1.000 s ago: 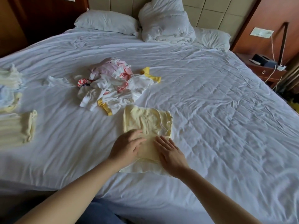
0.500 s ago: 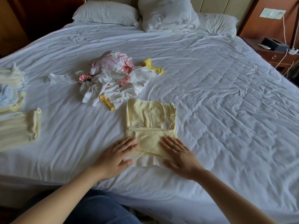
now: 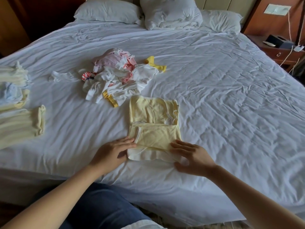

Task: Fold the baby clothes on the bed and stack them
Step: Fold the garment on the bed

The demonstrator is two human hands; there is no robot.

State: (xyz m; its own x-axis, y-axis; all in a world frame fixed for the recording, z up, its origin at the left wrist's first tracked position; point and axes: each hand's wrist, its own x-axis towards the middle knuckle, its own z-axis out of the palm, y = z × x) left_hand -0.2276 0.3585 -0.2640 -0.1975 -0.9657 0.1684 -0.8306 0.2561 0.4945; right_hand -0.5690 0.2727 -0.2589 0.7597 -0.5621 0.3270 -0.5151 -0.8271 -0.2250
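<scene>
A pale yellow baby garment [image 3: 154, 123] lies flat on the white bed sheet [image 3: 222, 104], partly folded, with a white hem at its near edge. My left hand [image 3: 113, 150] rests at its near left corner, fingers fairly straight, touching the cloth's edge. At the near right corner my right hand [image 3: 191, 156] lies with fingers spread, its fingertips on the hem. A loose heap of unfolded white, pink and yellow baby clothes [image 3: 118, 78] sits just beyond the garment. Folded pale yellow and blue clothes [image 3: 18, 109] lie at the left edge.
Pillows [image 3: 170, 14] line the headboard at the far end. A wooden nightstand [image 3: 280, 50] with a dark box and cables stands at the right. A small white piece [image 3: 61, 76] lies left of the heap. My knee in blue jeans [image 3: 99, 207] is below the bed's near edge.
Both hands have slid off the middle of the yellow garment toward me and apart, ending at its near corners. The lower fold now lies uncovered.
</scene>
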